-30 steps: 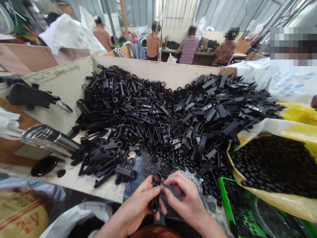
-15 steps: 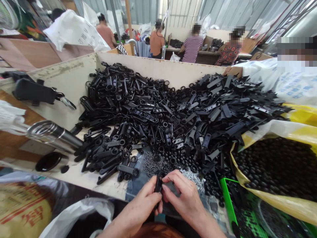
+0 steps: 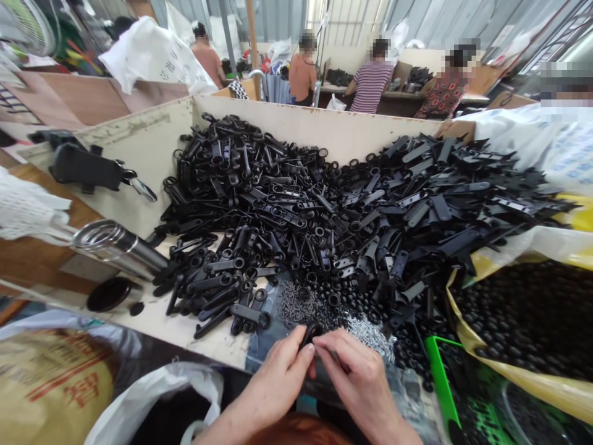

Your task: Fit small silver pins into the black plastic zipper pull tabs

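Observation:
My left hand (image 3: 285, 374) is closed around a black plastic part (image 3: 311, 334) with a rounded, ring-like end, held over the near edge of the worktop. The fingertips of my right hand (image 3: 356, 371) are pinched together against that part; whatever lies between them is too small or hidden. Just beyond my hands are small dark screws (image 3: 296, 301), black balls (image 3: 365, 301) and shiny silver pins (image 3: 373, 335). A heap of black plastic handles with ring ends (image 3: 222, 278) lies to the left, and flat black plastic pieces (image 3: 426, 210) are piled on the right.
A steel flask (image 3: 123, 247) stands tilted-looking at left by a black lid (image 3: 109, 293). A white bag (image 3: 204, 380) hangs open at lower left. On the right are a yellow-white sack (image 3: 456, 309) of black balls and a green basket (image 3: 440, 377). Several people sit farther back.
The view has shifted slightly, moving the scene rightward. The black part has been tilted in my left hand, and my right fingers have closed into a tighter pinch against it.

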`<state>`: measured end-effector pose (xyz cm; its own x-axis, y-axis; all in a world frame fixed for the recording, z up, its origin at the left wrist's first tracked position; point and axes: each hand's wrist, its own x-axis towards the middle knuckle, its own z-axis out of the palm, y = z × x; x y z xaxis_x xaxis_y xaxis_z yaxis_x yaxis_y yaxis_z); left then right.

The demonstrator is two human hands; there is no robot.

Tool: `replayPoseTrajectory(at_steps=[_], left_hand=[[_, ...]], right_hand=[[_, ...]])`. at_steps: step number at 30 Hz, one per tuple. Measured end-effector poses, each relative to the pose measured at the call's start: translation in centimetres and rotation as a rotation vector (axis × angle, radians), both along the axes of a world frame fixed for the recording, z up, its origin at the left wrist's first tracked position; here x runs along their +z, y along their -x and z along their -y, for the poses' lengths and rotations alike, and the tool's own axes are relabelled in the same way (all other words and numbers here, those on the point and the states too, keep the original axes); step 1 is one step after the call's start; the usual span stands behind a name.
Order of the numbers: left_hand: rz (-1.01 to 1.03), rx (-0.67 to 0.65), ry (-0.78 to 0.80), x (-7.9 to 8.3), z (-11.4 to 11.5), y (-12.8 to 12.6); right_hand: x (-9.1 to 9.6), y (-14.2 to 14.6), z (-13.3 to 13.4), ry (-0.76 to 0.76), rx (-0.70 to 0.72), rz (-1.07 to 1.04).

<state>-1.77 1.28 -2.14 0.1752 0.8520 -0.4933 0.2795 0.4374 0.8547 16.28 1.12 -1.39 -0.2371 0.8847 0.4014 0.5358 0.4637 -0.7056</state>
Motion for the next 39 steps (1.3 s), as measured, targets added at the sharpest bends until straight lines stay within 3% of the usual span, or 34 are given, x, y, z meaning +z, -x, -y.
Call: replayPoseTrajectory(at_steps=[5,10,13,19,25,29,35,39], left_hand=[[0.024,-0.065,-0.079,-0.6,-0.6,0.1],[0.242,0.024,0.047,-0.5,-1.2,0.1],[0.299,0.066,0.112,0.0,-1.1,-0.1],[0.381,0.34,0.224,1.0,-0.4,-0.7],[0.375,0.298,0.177,1.6,-0.3,-0.9],[0.388,0.303,0.154,0.9,-0.2,-1.0],[0.354,0.389,0.234,-0.8,0.3,-2.1],[0.296,0.497,0.281,-1.7,0.3,-2.6]], right_hand=[[0.1,-0.1,0.0,-0.05,0.031,0.189],[1.3,-0.9,0.7,0.127,0.051,0.192],[1.3,-1.5,1.3,0.136,0.03,0.242],[0.4,-0.5,1.2,0.127,0.089,0.313],[0.4,0.5,1.0,0.17,0.062,0.305],[0.3,0.7,1.1,0.154,0.051,0.353],[-0.9,2.0,1.7,-0.032,-0.046,0.637],[-0.8,3.7,1.3,-0.056,0.005,0.814]])
